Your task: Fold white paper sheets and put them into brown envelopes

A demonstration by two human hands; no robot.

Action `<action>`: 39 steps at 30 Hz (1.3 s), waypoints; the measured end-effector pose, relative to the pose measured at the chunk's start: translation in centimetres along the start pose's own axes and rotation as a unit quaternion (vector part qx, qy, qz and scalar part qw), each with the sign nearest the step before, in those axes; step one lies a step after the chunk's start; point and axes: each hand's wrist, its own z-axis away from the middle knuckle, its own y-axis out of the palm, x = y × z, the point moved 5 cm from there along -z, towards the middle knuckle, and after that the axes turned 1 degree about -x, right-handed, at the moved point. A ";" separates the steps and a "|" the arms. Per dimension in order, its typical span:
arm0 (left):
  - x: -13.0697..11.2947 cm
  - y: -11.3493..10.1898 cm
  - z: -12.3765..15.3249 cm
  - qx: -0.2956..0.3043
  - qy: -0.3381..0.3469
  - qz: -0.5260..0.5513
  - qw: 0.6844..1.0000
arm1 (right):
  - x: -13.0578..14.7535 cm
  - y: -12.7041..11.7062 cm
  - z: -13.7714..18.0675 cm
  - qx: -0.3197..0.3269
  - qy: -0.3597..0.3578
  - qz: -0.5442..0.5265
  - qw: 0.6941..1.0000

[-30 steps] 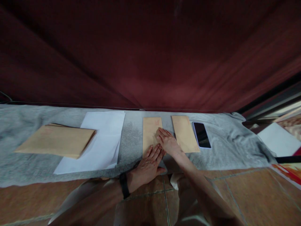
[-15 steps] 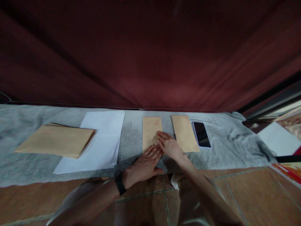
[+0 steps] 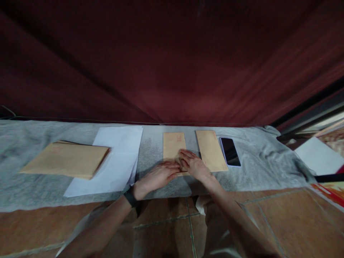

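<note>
A brown paper envelope (image 3: 173,144) with small red print lies upright in front of me on the grey cloth. Across its lower left part rests my left hand (image 3: 159,175), fingers stretched out and pressed down on the paper. My right hand (image 3: 195,166) lies over the lower right part, its fingers flat and close together near the left fingertips. Neither hand grips anything. Just right of it, a second brown envelope (image 3: 211,150) lies slightly turned. The lower part of the first envelope is mostly hidden under my hands.
At the left, a stack of brown envelopes (image 3: 67,159) overlaps white paper sheets (image 3: 118,143). A phone (image 3: 230,152) lies beside the second envelope. All rest on a grey cloth (image 3: 263,161) above a tiled floor (image 3: 290,215). A dark red curtain-like surface (image 3: 172,71) rises behind.
My left hand has shifted up and turned from pointing up to pointing rightward across the envelope, uncovering its bottom edge. My right hand stays nearly in place.
</note>
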 end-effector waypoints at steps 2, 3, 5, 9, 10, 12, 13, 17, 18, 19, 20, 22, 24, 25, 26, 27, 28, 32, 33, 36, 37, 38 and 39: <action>0.5 -0.1 -0.3 -0.018 -0.006 0.001 1.000 | -0.1 0.0 0.1 0.002 -0.008 -0.017 1.000; 0.8 0.0 -0.4 -0.029 -0.017 -0.005 0.999 | -0.2 0.0 0.1 0.004 -0.011 -0.026 1.000; 1.7 0.4 -0.4 -0.048 -0.049 -0.024 0.997 | -0.3 -0.2 0.3 0.016 -0.015 -0.046 0.999; 3.0 1.3 0.0 -0.055 -0.076 -0.051 0.994 | -0.4 -0.6 0.8 0.044 -0.014 -0.078 0.996; 3.2 1.5 0.1 -0.058 -0.078 -0.059 0.994 | -0.4 -0.6 0.9 0.050 -0.013 -0.081 0.995; 3.5 1.5 0.1 -0.062 -0.086 -0.078 0.991 | -0.3 -0.5 1.2 0.064 -0.013 -0.076 0.995; 3.7 1.6 0.1 -0.061 -0.093 -0.088 0.990 | -0.3 -0.3 1.3 0.071 -0.014 -0.070 0.995; 4.2 1.9 0.1 -0.035 -0.111 -0.121 0.986 | -0.5 0.4 1.6 0.093 -0.012 -0.044 0.995; 4.2 1.9 0.1 -0.030 -0.112 -0.125 0.985 | -0.6 0.5 1.6 0.095 -0.012 -0.041 0.995; 4.2 1.9 0.1 -0.025 -0.112 -0.129 0.985 | -0.7 0.5 1.6 0.097 -0.013 -0.039 0.994; 4.2 1.9 0.0 -0.021 -0.113 -0.131 0.985 | -0.7 0.6 1.5 0.099 -0.013 -0.038 0.994; 4.2 1.9 0.0 -0.012 -0.116 -0.136 0.984 | -0.8 0.6 1.5 0.101 -0.013 -0.039 0.994; 4.2 1.9 -0.1 -0.002 -0.120 -0.141 0.983 | -0.8 0.5 1.4 0.103 -0.013 -0.041 0.994; 4.2 1.9 -0.1 0.002 -0.121 -0.144 0.982 | -0.8 0.5 1.3 0.104 -0.013 -0.043 0.994; 4.1 1.9 -0.2 0.004 -0.123 -0.146 0.982 | -0.8 0.5 1.3 0.105 -0.013 -0.045 0.993; 4.1 1.8 -0.2 0.005 -0.124 -0.148 0.981 | -0.8 0.4 1.2 0.107 -0.011 -0.047 0.993; 4.1 1.8 -0.3 0.006 -0.124 -0.149 0.981 | -0.8 0.4 1.2 0.110 -0.007 -0.048 0.993; 4.1 1.7 -0.7 0.012 -0.126 -0.143 0.982 | -1.0 0.4 1.2 0.124 0.014 -0.050 0.991; 4.1 1.6 -0.8 0.014 -0.127 -0.141 0.982 | -1.1 0.3 1.2 0.126 0.016 -0.050 0.991; 4.2 1.4 -1.1 0.019 -0.130 -0.135 0.982 | -1.4 0.3 1.1 0.132 0.020 -0.049 0.990; 4.2 1.3 -1.2 0.020 -0.130 -0.133 0.982 | -1.5 0.3 1.1 0.134 0.023 -0.048 0.990; 4.2 1.2 -1.3 0.021 -0.130 -0.132 0.983 | -1.7 0.3 1.1 0.137 0.026 -0.047 0.989; 4.3 1.2 -1.4 0.021 -0.130 -0.131 0.983 | -1.8 0.3 1.1 0.139 0.029 -0.046 0.989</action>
